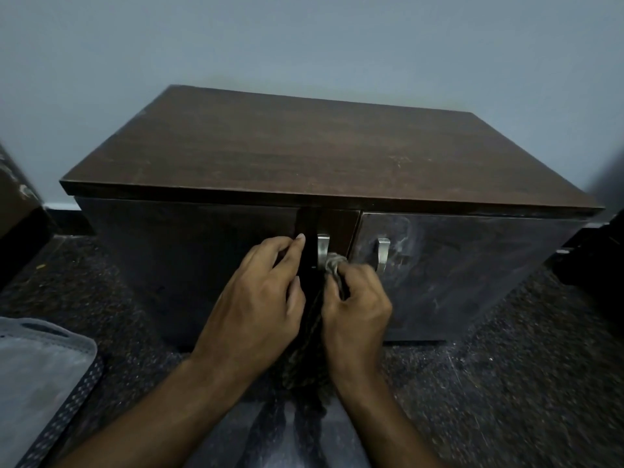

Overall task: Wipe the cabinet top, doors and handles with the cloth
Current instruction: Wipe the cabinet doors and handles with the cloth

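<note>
A low dark-brown wooden cabinet (304, 150) stands against the wall, seen from above and in front. The left door (189, 261) is swung slightly open; my left hand (260, 298) grips its free edge with fingers curled around it. My right hand (358, 305) is shut on a bunched grey cloth (334, 265), pressed around the lower part of the left metal handle (323, 248). The rest of the cloth hangs down dark between my wrists. The right door (456, 275) is shut and shows pale smears; its metal handle (383, 253) is bare.
A speckled dark floor (506, 383) surrounds the cabinet. A grey fabric item with a dotted edge (40, 376) lies at the lower left. Dark furniture edges stand at the far left (17, 224) and far right (601, 258). A plain pale wall (304, 38) is behind.
</note>
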Available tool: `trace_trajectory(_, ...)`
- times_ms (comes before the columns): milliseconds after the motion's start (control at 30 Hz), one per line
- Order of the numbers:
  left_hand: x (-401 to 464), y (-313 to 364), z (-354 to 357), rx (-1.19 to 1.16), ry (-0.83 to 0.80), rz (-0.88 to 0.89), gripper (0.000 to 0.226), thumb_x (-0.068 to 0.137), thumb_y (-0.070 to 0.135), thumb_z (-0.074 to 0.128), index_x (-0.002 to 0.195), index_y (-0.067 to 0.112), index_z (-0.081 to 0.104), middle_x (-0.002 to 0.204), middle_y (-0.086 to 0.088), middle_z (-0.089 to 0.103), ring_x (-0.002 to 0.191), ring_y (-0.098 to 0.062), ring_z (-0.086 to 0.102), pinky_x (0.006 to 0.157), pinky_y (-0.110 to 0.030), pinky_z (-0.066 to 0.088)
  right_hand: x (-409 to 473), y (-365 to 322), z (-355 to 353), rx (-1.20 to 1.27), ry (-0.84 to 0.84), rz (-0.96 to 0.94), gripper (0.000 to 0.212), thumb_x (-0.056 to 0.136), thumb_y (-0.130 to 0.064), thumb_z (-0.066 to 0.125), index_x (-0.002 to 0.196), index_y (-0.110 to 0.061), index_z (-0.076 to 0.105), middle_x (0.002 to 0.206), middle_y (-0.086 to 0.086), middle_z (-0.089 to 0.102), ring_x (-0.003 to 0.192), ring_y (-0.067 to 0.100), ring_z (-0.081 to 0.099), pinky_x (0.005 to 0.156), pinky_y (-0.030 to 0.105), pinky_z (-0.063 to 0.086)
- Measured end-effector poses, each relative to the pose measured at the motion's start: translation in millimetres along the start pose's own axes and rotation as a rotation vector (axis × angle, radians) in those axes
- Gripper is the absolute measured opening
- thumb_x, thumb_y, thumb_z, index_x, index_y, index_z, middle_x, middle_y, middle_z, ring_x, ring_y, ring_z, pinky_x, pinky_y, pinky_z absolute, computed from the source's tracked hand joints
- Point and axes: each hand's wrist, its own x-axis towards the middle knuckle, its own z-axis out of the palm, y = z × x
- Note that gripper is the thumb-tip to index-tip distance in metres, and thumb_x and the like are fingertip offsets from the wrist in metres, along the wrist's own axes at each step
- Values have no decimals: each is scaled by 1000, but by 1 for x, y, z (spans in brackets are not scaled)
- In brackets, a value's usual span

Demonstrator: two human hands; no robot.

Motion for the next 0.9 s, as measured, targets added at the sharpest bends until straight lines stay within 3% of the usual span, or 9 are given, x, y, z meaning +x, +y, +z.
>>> trace_trajectory(267,-2,-1,1,4,-20,10,56,87,8,63,142,5,49,128,-5,53,117,-14,52,97,-17,39,8,-14,-5,41,73,-194,14,89,1,72,103,3,73,95,9,64,84,4,57,77,5,46)
trace_trajectory(433,0,-1,2,7,-17,8,56,87,9,62,142,5,49,128,-4,52,116,-13,51,94,-18,40,-13,9,-1,-35,-9,-288,15,88,6,69,102,5,73,100,14,64,88,22,65,68,32,59)
trace_trajectory(800,1,1,1,36,-17,50,53,88,9,61,140,3,51,127,-8,54,119,-19,52,100,-22,42,-13,9,-1,-99,-54,-343,16,93,1,64,107,6,71,105,16,66,95,24,64,82,28,55)
trace_trajectory(900,2,1,2,46,-27,48,55,88,10,59,142,3,48,129,-8,53,121,-19,50,100,-26,46,-22,15,0,-94,-107,-316,17,89,4,67,106,6,71,104,16,65,93,25,65,78,34,57)
